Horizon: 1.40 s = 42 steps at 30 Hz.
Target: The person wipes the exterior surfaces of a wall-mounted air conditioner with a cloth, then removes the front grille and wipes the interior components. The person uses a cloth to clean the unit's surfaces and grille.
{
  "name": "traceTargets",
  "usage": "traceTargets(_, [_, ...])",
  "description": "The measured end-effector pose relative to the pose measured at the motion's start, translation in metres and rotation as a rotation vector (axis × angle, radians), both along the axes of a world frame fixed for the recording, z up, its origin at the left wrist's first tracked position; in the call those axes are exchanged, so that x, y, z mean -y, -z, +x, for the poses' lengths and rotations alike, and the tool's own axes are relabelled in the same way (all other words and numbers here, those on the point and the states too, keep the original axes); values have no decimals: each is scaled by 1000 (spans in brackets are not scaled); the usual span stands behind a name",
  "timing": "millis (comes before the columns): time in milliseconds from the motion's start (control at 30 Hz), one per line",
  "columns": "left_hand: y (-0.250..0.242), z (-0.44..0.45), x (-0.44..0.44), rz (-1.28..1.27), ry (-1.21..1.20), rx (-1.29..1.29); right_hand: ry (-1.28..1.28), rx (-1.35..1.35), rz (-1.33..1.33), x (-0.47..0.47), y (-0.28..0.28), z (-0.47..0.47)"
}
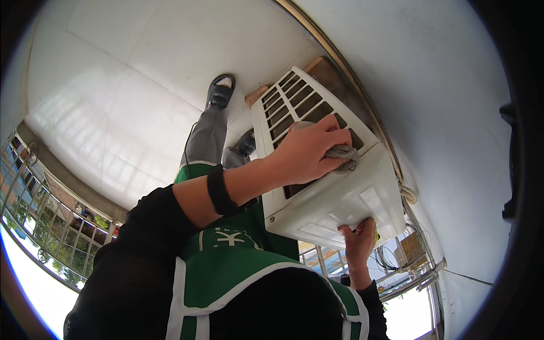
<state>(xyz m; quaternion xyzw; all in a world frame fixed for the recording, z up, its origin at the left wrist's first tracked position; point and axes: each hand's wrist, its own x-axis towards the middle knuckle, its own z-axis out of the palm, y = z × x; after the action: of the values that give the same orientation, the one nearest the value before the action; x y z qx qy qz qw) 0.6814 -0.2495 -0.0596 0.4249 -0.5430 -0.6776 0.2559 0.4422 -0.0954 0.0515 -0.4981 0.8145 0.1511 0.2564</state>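
Observation:
A white air-conditioner outdoor unit (335,199) with a slatted grille (293,100) stands before me, close to the wall. My left hand (312,148) presses a crumpled grey cloth (342,155) against it, where the grille meets the smooth casing panel. Folds of the cloth stick out past my fingers on both sides. Lower right, my right hand (361,244) is at the casing's near edge, fingers curled. Bits of a yellow-green and pink item (376,236) show at those fingers; most of it is hidden, so its kind is unclear.
Brown blocks (256,96) lie at the unit's far end, beside a pale wall (442,106). My slippered foot (221,90) rests on the light tiled floor (127,63). A metal railing (63,212) curves along the left. Loose cables (386,259) hang at lower right.

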Motion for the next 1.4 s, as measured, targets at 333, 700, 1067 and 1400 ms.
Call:
traceTargets(333, [-2, 1, 15, -5, 177, 76, 0, -15, 51, 2, -3, 0])
traceTargets(700, [-3, 5, 0, -24, 84, 27, 15, -7, 41, 3, -2, 0])
traceTargets(1067, [36, -42, 47, -29, 47, 240, 62, 38, 15, -2, -1, -2])
traceTargets(1400, [155, -22, 15, 87, -34, 523, 84, 17, 29, 0, 0, -3])
